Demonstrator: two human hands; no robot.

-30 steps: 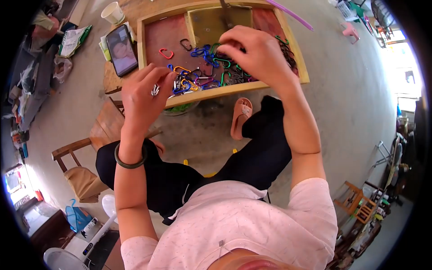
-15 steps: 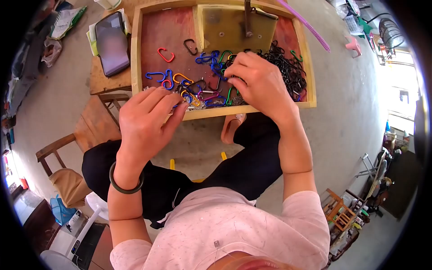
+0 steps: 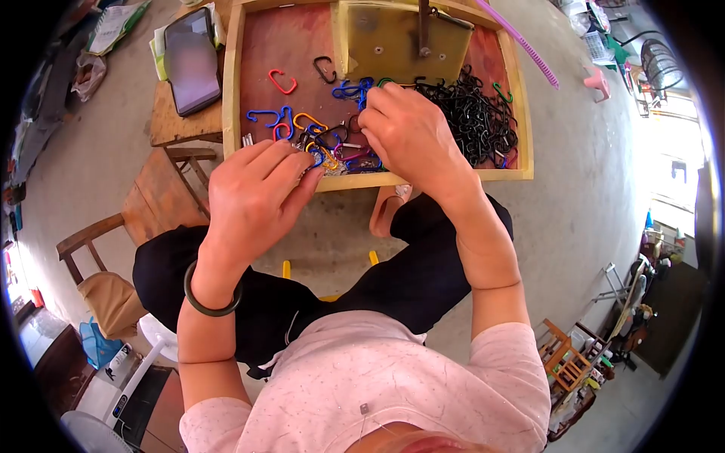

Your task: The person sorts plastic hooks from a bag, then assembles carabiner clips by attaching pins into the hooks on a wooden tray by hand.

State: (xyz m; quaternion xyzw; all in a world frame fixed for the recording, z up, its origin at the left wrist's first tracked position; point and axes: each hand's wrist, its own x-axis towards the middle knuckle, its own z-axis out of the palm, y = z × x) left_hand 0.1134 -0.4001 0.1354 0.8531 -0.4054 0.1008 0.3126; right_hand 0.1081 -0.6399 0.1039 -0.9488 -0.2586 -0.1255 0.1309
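At the near left edge of a shallow wooden tray, my left hand is closed, thumb and fingertips pinched over small silvery metal bits. What it pinches is too small to make out. My right hand reaches over the tray's middle, fingers curled together. Whatever lies in its fingertips is hidden. Between the hands lie loose carabiner hooks: a yellow carabiner, a purple carabiner and several blue and black ones. Farther back are a red carabiner and a black carabiner.
A heap of black carabiners fills the tray's right side, with a green carabiner beside it. A yellowish metal plate with an upright bar stands at the back. Left of the tray, a phone rests by a wooden chair.
My right hand has moved left, toward my left hand, uncovering more of the black heap. My left hand has shifted slightly right and stays pinched. The view has shifted a little.
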